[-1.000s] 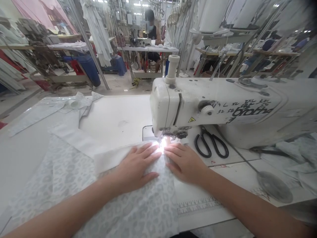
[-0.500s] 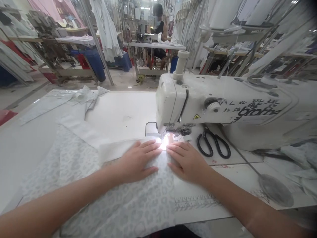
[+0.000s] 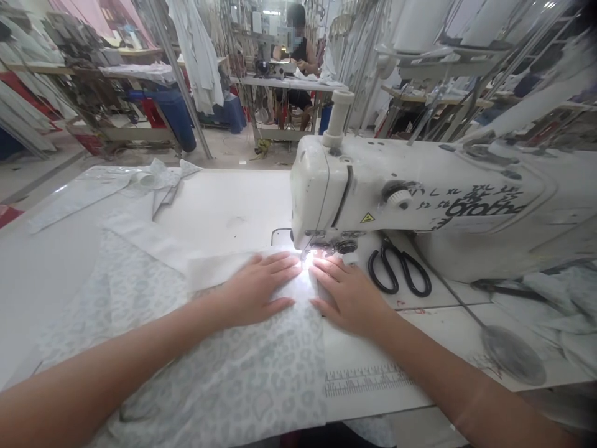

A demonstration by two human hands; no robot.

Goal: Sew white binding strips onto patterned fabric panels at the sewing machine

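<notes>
Pale leopard-print fabric [image 3: 261, 367] lies across the sewing table, its upper part under the needle area of the white sewing machine [image 3: 321, 186]. Along its upper side runs a plain white strip of cloth [image 3: 209, 272]. My left hand [image 3: 263, 286] rests flat on the fabric, left of the lit needle, fingers stretched out. My right hand [image 3: 347, 292] lies at the fabric's right edge, fingers extended toward the presser foot. Both sets of fingertips come close to the needle. Glare from the machine's lamp hides the stitching point.
Black-handled scissors [image 3: 398, 270] lie right of the needle under the machine arm. A ruler scale [image 3: 368, 378] marks the table's front. Fabric scraps [image 3: 545, 305] sit at far right, more pieces [image 3: 158, 180] at back left. Beyond, a co-worker [image 3: 298, 59] sits at another machine.
Both hands have shifted slightly forward toward the needle, and the fabric beneath them has moved the same way. The whole view has drifted a little.
</notes>
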